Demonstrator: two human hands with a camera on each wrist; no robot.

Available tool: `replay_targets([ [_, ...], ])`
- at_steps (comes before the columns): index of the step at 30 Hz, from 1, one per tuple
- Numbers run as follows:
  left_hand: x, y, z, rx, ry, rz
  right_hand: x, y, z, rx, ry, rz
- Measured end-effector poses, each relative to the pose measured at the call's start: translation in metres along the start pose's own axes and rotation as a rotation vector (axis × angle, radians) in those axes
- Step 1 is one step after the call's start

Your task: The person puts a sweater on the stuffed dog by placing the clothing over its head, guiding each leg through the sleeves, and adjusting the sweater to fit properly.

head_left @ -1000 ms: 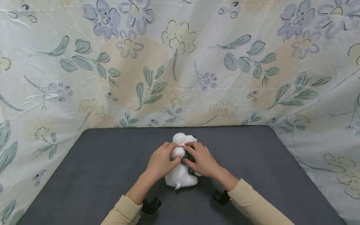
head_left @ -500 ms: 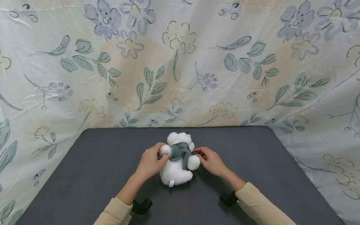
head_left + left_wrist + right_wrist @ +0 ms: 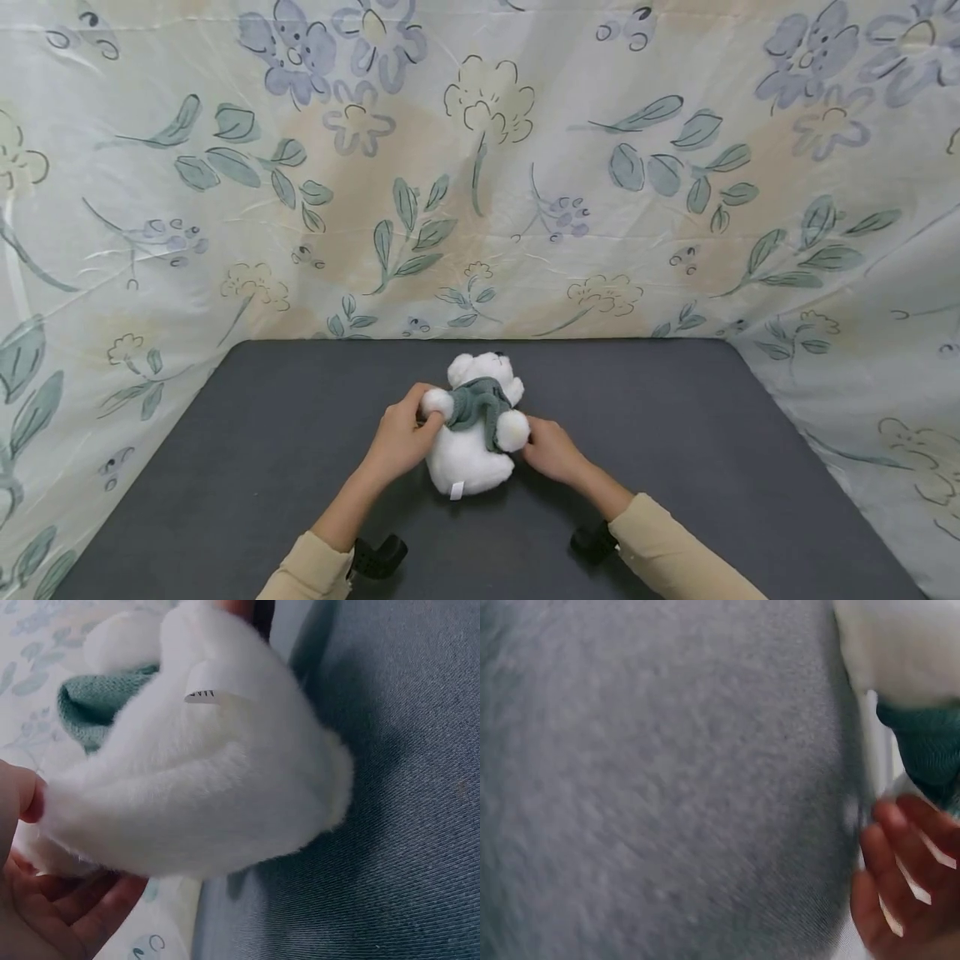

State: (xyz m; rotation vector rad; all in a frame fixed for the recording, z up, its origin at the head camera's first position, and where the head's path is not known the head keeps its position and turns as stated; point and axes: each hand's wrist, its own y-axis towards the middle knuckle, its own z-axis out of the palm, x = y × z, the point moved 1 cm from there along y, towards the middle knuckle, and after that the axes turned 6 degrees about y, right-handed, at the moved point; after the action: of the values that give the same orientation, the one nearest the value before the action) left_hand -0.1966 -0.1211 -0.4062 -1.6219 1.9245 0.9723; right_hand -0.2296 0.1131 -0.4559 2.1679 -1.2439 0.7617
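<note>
A white plush bear sits on the dark table, its back and a small white tag toward me. It wears a green knitted scarf, one end hanging down its back. My left hand grips the bear's left-side paw between thumb and fingers. In the left wrist view, the thumb lies on the white fur with the fingers underneath. My right hand is at the right-side paw, fingertips partly hidden behind it. In the right wrist view, its fingers are loosely bent and spread just below the scarf.
A grey table spreads around the bear, with a floral cloth hanging behind and at both sides. Black wrist mounts sit below both of my wrists.
Both hands were together at the bear's neck, covering the scarf. They have since parted; the bear has turned and shifted slightly left. The right hand has lowered beside the right-side paw.
</note>
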Motion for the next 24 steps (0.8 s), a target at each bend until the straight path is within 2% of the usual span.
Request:
replay_targets([
  [7,-0.001,0.001,-0.003,0.016,-0.146,-0.003,0.002,-0.002,-0.010,0.114,0.176,-0.006],
  [9,-0.001,0.002,-0.003,0.031,-0.191,0.001,0.004,-0.003,-0.014,0.148,0.260,0.020],
  [11,-0.003,0.002,-0.003,0.054,-0.241,0.019,0.016,-0.007,-0.022,0.174,0.346,0.072],
  [14,-0.006,0.002,0.000,0.106,-0.317,0.068,0.021,-0.009,-0.027,0.202,0.463,0.146],
  [17,-0.008,0.002,0.004,0.157,-0.378,0.121,0.019,-0.011,-0.028,0.236,0.581,0.153],
  [20,-0.009,0.002,0.007,0.202,-0.417,0.156,0.014,-0.011,-0.026,0.245,0.688,0.124],
  [24,-0.006,0.002,0.007,0.257,-0.443,0.190,0.015,-0.011,-0.028,0.184,0.731,0.111],
])
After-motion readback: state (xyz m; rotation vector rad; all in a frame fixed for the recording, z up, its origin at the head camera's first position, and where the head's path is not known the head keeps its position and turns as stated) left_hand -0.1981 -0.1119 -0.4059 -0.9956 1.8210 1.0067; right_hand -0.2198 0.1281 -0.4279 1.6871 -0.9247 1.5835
